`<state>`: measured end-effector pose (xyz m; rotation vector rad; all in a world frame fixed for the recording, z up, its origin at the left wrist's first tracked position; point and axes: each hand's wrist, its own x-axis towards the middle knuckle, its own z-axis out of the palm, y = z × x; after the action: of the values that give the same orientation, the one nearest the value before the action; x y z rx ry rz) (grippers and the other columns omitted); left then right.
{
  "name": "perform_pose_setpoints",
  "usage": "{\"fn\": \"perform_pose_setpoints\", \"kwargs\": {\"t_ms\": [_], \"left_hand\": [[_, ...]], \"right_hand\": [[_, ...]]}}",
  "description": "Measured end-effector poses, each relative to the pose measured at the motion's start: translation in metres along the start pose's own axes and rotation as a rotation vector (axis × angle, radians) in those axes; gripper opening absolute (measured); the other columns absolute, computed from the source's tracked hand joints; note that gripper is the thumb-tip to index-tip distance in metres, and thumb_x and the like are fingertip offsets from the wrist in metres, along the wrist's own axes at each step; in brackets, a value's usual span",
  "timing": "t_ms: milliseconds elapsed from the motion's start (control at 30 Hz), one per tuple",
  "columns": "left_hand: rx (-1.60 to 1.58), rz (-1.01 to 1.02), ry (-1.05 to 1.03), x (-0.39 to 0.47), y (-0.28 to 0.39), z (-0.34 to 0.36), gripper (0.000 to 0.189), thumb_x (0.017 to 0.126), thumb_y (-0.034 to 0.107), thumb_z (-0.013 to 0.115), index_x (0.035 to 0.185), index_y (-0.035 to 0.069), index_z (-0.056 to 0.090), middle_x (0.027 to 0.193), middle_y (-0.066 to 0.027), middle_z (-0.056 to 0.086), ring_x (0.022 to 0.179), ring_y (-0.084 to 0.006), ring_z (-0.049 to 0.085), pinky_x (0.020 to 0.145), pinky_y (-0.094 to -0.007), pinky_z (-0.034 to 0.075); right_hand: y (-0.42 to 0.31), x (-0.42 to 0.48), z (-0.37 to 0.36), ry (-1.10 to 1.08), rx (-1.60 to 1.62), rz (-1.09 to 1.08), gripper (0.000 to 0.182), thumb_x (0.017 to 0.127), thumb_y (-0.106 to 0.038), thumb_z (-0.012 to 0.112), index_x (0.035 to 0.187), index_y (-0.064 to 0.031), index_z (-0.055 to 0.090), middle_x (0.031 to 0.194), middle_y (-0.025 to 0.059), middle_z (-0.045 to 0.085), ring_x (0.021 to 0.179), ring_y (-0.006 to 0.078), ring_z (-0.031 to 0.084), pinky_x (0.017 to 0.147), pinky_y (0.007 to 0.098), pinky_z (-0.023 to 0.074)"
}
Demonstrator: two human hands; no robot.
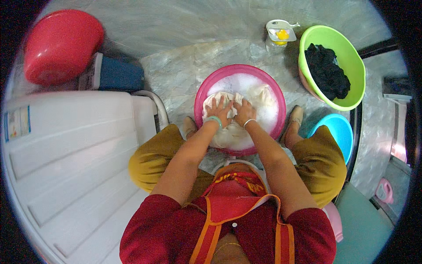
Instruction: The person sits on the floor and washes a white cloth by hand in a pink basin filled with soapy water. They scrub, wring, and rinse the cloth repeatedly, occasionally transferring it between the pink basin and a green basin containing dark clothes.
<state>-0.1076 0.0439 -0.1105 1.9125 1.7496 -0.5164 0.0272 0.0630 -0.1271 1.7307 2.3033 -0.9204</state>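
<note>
A pink basin point(281, 109) stands on the tiled floor between my feet, holding white suds point(237, 79). Wet cream-coloured cloth point(227, 133) lies in it, and a bunched part point(262, 95) rises from the foam on the right. My left hand point(218, 110), with a pale green bangle at the wrist, presses down on the cloth with fingers spread. Close beside it, my right hand point(244, 113), wearing a silver-coloured bangle, rests on the same cloth. Its fingers bend into the fabric, and whether they pinch a fold is hidden.
A green basin point(354, 79) with black clothing point(326, 71) stands at right, above a blue basin point(339, 135). A small dish with a yellow item point(282, 34) sits near the wall. White ribbed appliance point(75, 158), grey hose point(160, 105), blue bin point(120, 72) and red basin point(62, 46) occupy the left.
</note>
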Motion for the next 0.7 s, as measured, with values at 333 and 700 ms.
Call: {"fn": "perform_pose_setpoints", "kwargs": {"t_ms": [333,700], "left_hand": [[0.054,-0.179,-0.386,0.087,-0.009,0.086,0.070,0.075,0.041,0.053,0.134,0.013,0.025,0.142,-0.0110,0.009,0.129,-0.0362,0.007,0.103,-0.0519,0.010],[-0.690,-0.098,-0.091,0.092,-0.003,0.060,0.058,0.079,0.043,0.049,0.123,0.006,0.041,0.122,-0.0166,0.044,0.109,-0.0332,0.043,0.091,-0.0433,0.034]], "right_hand": [[0.046,0.068,0.091,-0.288,0.431,0.217,0.040,0.073,-0.018,0.056,0.112,-0.0113,0.051,0.112,0.0173,0.047,0.102,0.0316,0.047,0.087,0.0421,0.0389],[0.065,0.102,0.030,-0.215,0.365,0.027,0.035,0.075,-0.021,0.053,0.109,-0.0116,0.054,0.109,0.0158,0.052,0.101,0.0307,0.049,0.089,0.0397,0.0355]]}}
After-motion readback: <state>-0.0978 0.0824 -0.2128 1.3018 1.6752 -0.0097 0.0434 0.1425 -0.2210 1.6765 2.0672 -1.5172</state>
